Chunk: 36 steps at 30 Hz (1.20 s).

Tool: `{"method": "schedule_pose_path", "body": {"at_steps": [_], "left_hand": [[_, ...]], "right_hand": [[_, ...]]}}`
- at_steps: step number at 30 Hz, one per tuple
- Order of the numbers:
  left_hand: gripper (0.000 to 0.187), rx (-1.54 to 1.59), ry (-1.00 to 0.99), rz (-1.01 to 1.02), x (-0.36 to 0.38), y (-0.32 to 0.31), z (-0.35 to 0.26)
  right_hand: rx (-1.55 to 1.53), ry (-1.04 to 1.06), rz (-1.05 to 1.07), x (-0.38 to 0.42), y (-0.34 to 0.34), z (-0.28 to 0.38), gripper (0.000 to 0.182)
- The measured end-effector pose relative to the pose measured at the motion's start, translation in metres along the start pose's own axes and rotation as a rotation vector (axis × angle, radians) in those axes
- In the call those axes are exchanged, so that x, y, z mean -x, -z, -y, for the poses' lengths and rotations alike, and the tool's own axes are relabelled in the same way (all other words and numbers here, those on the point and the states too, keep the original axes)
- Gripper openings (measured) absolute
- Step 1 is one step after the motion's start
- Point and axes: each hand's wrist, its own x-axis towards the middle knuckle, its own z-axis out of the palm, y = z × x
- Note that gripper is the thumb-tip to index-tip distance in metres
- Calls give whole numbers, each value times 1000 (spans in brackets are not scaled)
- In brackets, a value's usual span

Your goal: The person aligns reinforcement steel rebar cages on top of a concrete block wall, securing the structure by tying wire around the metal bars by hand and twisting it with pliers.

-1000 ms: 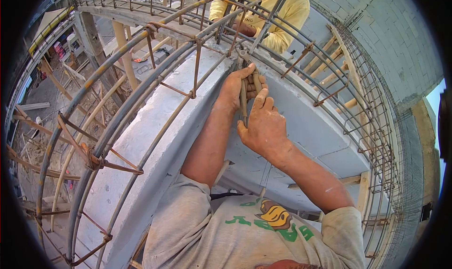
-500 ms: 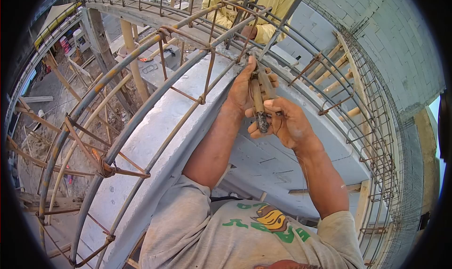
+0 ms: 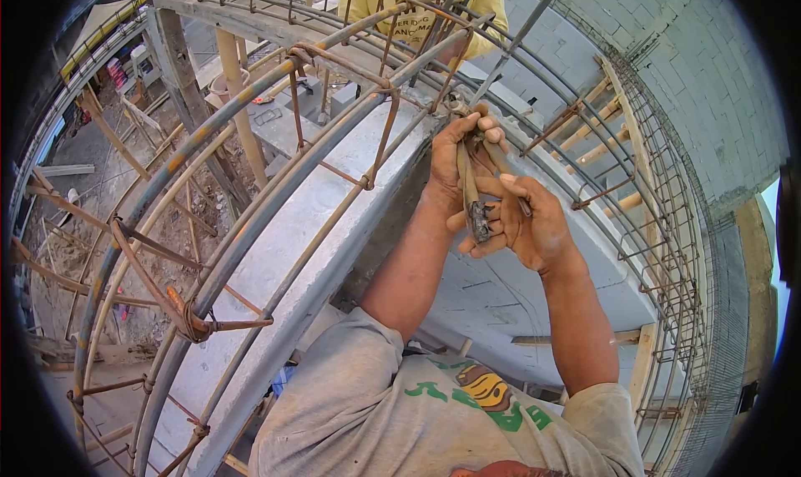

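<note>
My left hand (image 3: 448,161) is closed around a pair of long-handled pincers (image 3: 470,181), its fingers curled over the upper part. One handle has a dark, worn end and points down toward me. At the other handle, my right hand (image 3: 538,222) grips with its thumb, the fingers curled beneath. The pincers' head points away from me, close to the steel bars at the beam's upper edge, and its jaws are mostly hidden. Thin wire or line hangs below my right hand.
Curved rebar (image 3: 242,201) with tied stirrups runs along the left above a pale concrete beam (image 3: 292,218). More rebar (image 3: 659,252) curves on the right beside a block wall (image 3: 667,68). A person in a yellow shirt (image 3: 409,22) stands beyond the bars. Wooden props (image 3: 238,101) stand at left.
The pincers' handles are spread farther apart. Both hands have shifted slightly right and down in view. The yellow-shirted person appears farther left and higher.
</note>
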Motion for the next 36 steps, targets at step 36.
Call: {"method": "schedule_pose_path", "body": {"at_steps": [36], "left_hand": [[51,-626,102,-435,13,-24,-16]], "right_hand": [[908,-271,-558,-20,-30,12,32]]}}
